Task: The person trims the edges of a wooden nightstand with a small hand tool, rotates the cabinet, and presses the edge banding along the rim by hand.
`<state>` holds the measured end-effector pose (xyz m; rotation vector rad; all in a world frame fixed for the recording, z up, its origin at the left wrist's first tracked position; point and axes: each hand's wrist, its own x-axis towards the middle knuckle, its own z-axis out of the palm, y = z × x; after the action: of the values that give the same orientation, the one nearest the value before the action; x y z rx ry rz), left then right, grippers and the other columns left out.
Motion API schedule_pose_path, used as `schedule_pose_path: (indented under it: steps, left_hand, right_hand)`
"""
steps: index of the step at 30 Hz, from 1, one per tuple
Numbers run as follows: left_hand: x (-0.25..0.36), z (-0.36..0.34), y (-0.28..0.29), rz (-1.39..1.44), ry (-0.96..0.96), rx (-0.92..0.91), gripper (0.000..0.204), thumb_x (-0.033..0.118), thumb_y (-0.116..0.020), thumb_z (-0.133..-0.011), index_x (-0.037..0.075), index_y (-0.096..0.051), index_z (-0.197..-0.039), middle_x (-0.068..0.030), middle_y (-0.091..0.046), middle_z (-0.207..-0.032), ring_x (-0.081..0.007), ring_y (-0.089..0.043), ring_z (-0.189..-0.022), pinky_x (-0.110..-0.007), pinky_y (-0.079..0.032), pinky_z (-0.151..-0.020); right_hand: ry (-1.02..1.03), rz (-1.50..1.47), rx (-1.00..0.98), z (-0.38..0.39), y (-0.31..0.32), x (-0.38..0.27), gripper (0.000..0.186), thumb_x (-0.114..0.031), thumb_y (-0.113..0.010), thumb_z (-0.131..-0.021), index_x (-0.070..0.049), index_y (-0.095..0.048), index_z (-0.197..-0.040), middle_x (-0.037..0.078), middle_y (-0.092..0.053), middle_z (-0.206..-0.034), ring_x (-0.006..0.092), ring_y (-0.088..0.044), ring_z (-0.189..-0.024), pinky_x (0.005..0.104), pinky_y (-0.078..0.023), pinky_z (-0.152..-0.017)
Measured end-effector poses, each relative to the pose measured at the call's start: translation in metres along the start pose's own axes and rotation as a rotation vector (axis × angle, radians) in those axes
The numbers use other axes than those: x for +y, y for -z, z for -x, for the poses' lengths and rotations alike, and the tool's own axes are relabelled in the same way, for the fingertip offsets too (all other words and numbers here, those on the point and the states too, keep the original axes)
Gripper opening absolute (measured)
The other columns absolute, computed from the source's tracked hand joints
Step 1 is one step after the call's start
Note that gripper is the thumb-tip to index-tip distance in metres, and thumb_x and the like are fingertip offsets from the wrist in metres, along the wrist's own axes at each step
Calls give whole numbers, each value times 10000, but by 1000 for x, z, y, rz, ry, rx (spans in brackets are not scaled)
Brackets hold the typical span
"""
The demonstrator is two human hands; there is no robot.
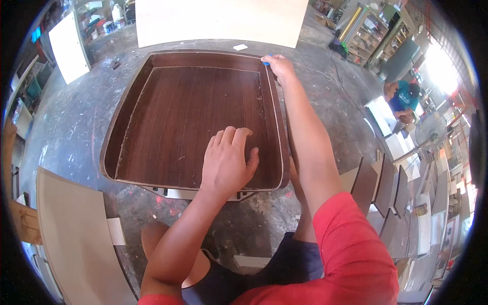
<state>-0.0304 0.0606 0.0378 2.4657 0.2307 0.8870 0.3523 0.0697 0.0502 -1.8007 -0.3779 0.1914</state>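
A dark brown wood-grain open box [190,101] with low walls and bits of debris along its inner edges sits in front of me on a pale support [180,194]. My right hand [279,67] is closed on a small blue tool [265,63] at the box's far right corner. My left hand [227,157] is over the near right part of the box floor, fingers loosely bent and apart, holding nothing; whether it touches the floor I cannot tell.
A large white panel [218,20] stands ahead, with shelves [361,35] to its right. A co-worker [406,99] bends over white pieces at right, near a standing fan [427,132]. Brown boards [368,183] lie at lower right; a beige panel [73,223] is at lower left.
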Motion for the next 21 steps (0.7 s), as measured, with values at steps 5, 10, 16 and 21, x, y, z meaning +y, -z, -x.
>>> schedule_pose_path:
  steps: [5,10,16,21]
  left_hand:
    - [-2,1,2,-29,-37,-45,403,229,-741,-904,53,-616,-1244,-174,-617,-1106,-380,-608,-1083,-474,-475,-969]
    - [-5,3,1,-76,-32,-35,431,234,-749,-896,53,-612,-1263,-172,-610,-1126,-369,-598,-1107,-468,-465,-991]
    - [-7,1,-2,-62,-32,-26,437,234,-752,-897,53,-619,-1271,-173,-615,-1138,-373,-597,-1118,-473,-464,-993]
    - [-8,1,-4,-90,-65,10,435,238,-758,-878,48,-631,-1248,-148,-618,-1114,-333,-609,-1100,-452,-464,-975]
  right_hand:
    - [81,77,1,25,0,9,370,-278,-857,-772,-28,-690,-989,91,-709,-908,193,-639,-817,371,-507,-724]
    - [97,194,-23,92,14,-5,374,-297,-861,-768,-23,-693,-961,111,-724,-938,195,-649,-867,369,-516,-775]
    - [150,221,-40,157,36,-5,314,-298,-827,-823,-54,-660,-932,41,-671,-880,147,-582,-812,332,-474,-764]
    - [137,125,-68,216,51,-7,250,-254,-811,-846,-83,-635,-889,8,-647,-857,121,-560,-779,313,-457,-738]
